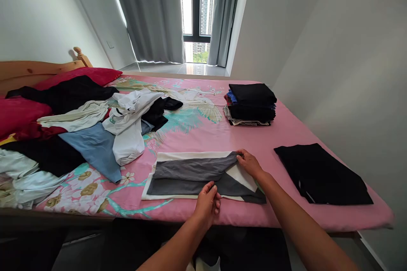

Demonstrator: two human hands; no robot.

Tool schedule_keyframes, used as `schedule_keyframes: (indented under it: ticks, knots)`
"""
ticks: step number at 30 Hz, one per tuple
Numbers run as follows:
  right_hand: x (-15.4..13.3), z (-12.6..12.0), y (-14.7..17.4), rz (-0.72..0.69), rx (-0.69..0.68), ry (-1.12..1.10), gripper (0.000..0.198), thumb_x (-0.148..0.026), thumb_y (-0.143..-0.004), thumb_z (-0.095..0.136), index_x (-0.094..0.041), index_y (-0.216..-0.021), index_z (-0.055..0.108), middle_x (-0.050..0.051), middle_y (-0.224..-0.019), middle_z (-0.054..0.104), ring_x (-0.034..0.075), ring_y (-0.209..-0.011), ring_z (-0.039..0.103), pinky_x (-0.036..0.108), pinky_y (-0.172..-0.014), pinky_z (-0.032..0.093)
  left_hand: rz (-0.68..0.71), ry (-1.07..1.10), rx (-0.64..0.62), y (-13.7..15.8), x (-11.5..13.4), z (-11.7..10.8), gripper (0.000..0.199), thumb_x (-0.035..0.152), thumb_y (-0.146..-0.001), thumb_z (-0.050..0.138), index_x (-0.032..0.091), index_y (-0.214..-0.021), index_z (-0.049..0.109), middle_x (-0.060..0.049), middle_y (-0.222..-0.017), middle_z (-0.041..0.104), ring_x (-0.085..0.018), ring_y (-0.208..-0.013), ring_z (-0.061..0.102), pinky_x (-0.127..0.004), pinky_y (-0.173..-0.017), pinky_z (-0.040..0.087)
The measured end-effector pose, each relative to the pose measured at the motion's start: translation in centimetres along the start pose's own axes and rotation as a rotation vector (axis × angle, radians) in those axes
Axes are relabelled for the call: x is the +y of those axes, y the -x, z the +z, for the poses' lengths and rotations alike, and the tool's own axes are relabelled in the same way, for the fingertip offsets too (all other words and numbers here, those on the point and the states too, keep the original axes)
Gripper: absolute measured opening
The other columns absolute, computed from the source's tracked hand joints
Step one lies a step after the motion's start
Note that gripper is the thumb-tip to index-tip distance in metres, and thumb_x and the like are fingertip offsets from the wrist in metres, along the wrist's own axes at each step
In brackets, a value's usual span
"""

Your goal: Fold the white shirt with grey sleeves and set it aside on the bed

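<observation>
A grey-and-white folded garment (187,170) lies flat along the near edge of the bed, its white part showing as a border around the grey. My right hand (250,164) pinches the grey cloth at its far right corner. At the near side, around the middle of the garment, my left hand (207,204) has its fingers curled, with thumb and forefinger closed on the grey fabric's fold. To the right of the garment, a folded black garment (322,173) rests apart from my hands.
A neat stack of folded clothes (251,106) stands at the back right of the pink bed sheet (197,139). Loose clothes, including a white shirt (130,135) and a blue garment (95,146), are heaped on the left. Red pillows (103,75) lie by the wooden headboard (38,67).
</observation>
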State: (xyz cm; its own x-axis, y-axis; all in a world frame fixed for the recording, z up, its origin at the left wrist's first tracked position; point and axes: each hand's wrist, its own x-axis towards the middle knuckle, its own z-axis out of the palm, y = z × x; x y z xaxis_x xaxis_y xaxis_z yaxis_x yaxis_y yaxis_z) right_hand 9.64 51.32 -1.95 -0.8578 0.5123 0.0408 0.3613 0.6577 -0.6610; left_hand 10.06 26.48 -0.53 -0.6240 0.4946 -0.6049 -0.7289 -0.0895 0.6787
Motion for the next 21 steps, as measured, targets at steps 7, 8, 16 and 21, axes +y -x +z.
schedule_keyframes:
  ticks: [7, 8, 16, 21]
  knots:
    - [-0.5, -0.4, -1.5, 0.163, -0.249, -0.043, 0.026, -0.024, -0.079, 0.043, -0.020, -0.100, 0.057, -0.002, -0.059, 0.060, 0.012, -0.045, 0.052, 0.022, -0.046, 0.037, 0.017, 0.143, 0.056, -1.5, 0.0, 1.9, 0.055, 0.048, -0.052, 0.077, 0.023, -0.080, 0.036, 0.009, -0.057, 0.049, -0.004, -0.037, 0.040, -0.014, -0.034, 0.020]
    - [-0.7, -0.4, -1.6, 0.185, -0.281, -0.054, 0.026, -0.024, -0.079, 0.042, -0.020, -0.100, 0.056, -0.002, -0.057, 0.059, 0.012, -0.041, 0.051, 0.021, -0.043, 0.035, 0.025, 0.145, 0.061, -1.7, -0.1, 2.1, 0.056, 0.048, -0.052, 0.077, 0.023, -0.079, 0.035, 0.009, -0.057, 0.049, -0.003, -0.036, 0.039, -0.014, -0.034, 0.020]
    - [-1.3, -0.5, -2.3, 0.285, -0.373, -0.029, 0.012, -0.027, -0.079, 0.044, -0.019, -0.083, 0.051, -0.001, -0.055, 0.060, 0.012, -0.037, 0.050, 0.019, -0.039, 0.033, 0.112, 0.000, 0.120, -3.4, 0.0, 2.8, 0.045, 0.049, -0.060, 0.072, 0.022, -0.077, 0.040, 0.008, -0.055, 0.051, -0.004, -0.030, 0.040, -0.016, -0.029, 0.020]
    - [-1.2, -0.4, -2.4, 0.262, -0.318, 0.050, 0.011, -0.027, -0.078, 0.045, -0.019, -0.079, 0.053, -0.001, -0.058, 0.062, 0.011, -0.041, 0.052, 0.021, -0.044, 0.037, 0.109, -0.177, 0.122, -3.4, 0.1, 1.4, 0.036, 0.044, -0.066, 0.068, 0.020, -0.076, 0.043, 0.006, -0.050, 0.053, -0.008, -0.024, 0.041, -0.017, -0.025, 0.021]
